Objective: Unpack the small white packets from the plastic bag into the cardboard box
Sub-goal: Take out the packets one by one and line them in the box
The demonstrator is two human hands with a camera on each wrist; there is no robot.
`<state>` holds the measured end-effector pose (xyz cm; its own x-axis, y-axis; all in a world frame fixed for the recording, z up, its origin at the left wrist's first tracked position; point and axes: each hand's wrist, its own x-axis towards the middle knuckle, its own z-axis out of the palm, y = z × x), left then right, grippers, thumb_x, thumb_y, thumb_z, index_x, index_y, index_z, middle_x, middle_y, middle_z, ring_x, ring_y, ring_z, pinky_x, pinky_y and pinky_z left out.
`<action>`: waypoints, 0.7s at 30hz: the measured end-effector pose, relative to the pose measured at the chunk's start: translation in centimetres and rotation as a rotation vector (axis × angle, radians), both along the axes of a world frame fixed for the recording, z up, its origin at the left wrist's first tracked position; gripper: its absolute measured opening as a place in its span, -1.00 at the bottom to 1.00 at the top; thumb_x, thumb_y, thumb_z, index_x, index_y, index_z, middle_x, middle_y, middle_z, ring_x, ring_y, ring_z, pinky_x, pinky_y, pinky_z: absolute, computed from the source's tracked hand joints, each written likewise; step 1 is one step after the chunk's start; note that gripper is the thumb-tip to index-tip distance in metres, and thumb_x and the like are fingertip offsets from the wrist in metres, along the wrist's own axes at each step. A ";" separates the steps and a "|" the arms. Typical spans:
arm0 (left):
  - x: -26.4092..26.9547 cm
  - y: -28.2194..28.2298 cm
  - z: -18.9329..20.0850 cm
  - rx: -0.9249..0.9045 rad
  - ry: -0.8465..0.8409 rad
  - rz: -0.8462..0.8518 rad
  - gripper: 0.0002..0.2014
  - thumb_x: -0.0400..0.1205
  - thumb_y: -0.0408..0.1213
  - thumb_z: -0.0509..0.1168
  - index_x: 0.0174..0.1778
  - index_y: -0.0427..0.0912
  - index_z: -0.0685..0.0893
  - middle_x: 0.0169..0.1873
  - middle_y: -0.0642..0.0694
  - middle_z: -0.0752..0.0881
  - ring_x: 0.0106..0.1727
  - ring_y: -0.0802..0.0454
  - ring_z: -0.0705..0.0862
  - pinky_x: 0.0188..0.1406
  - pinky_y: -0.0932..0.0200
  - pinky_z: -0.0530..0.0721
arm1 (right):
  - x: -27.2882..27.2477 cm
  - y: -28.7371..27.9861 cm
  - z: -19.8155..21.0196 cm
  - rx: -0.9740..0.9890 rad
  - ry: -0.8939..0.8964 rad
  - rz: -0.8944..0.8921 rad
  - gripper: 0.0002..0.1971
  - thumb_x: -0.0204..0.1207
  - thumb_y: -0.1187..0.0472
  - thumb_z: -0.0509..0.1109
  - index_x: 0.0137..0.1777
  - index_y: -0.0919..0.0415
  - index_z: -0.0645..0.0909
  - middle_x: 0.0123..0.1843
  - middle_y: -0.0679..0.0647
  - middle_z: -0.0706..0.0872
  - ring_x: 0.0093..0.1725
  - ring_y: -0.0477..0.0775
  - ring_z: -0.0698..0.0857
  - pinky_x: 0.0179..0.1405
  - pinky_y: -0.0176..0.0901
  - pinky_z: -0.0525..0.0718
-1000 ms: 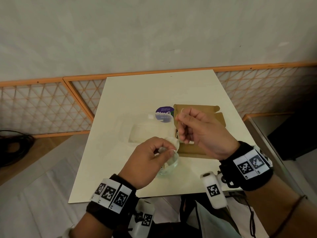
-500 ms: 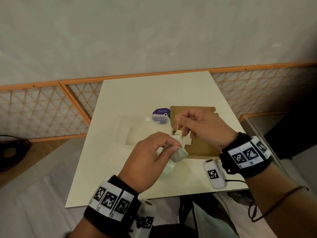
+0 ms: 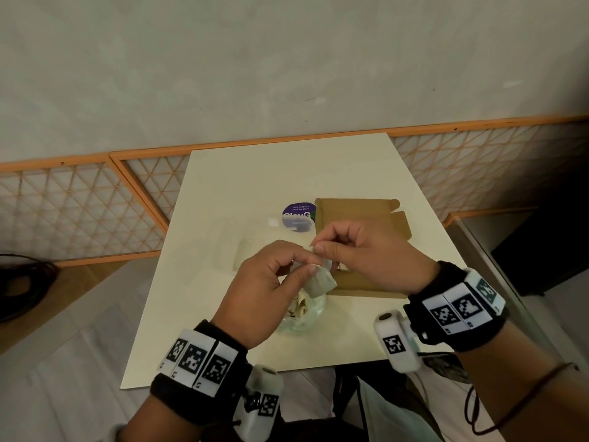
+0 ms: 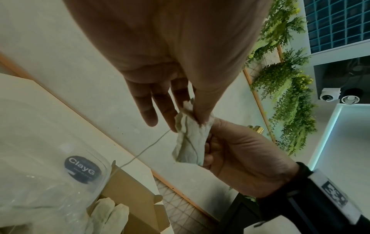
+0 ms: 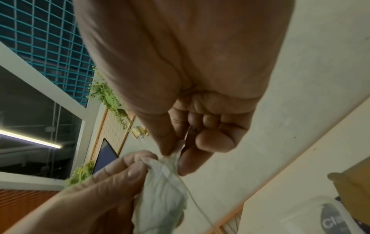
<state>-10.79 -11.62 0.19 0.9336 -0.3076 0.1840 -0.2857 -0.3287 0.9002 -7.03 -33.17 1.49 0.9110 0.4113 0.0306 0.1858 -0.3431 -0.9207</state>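
Looking down, we see the table (image 3: 242,186) bare toward its far edge | cardboard box (image 3: 357,212) open, right | plastic bag (image 3: 299,314) under our hands | left hand (image 3: 264,291) and right hand (image 3: 366,250) both pinch one white packet (image 4: 190,140)

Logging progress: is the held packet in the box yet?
Out. Both hands pinch the packet in the air above the bag, beside the box.

The right hand (image 3: 366,253) has closed in, apparently joining the left hand's (image 3: 271,291) grip on the crumpled white paper packet (image 3: 322,280).
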 end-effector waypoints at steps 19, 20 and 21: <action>0.4 0.4 -0.5 0.150 0.032 0.112 -0.88 0.62 -0.23 0.52 -0.08 0.09 0.73 -0.19 0.14 0.80 -0.09 0.11 0.79 0.01 0.00 0.78 | -2.0 1.3 -3.2 0.016 0.089 0.079 -0.86 0.62 0.08 0.52 0.14 -0.01 0.80 -0.05 0.14 0.85 -0.12 0.27 0.75 0.00 0.29 0.75; 0.4 0.3 -0.7 0.146 0.041 0.109 -0.89 0.61 -0.21 0.54 -0.10 0.08 0.74 -0.19 0.13 0.80 -0.09 0.10 0.79 0.02 -0.03 0.78 | -2.1 1.5 -3.5 0.009 0.090 0.073 -0.89 0.61 0.12 0.54 0.10 0.02 0.79 -0.09 0.09 0.85 -0.16 0.24 0.74 -0.04 0.28 0.75; 0.4 0.1 -0.9 0.143 0.043 0.107 -0.89 0.60 -0.20 0.55 -0.11 0.07 0.74 -0.19 0.11 0.81 -0.09 0.09 0.79 0.01 -0.04 0.78 | -2.2 1.6 -3.9 0.003 0.095 0.058 -0.94 0.60 0.18 0.54 0.04 0.06 0.78 -0.16 0.03 0.83 -0.21 0.12 0.73 -0.08 0.25 0.75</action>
<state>-10.34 -11.52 -0.72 0.9684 -0.2262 0.1047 -0.2045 -0.4805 0.8528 -9.22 -31.58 -2.42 0.8845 0.4634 -0.0536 0.1170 -0.3315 -0.9362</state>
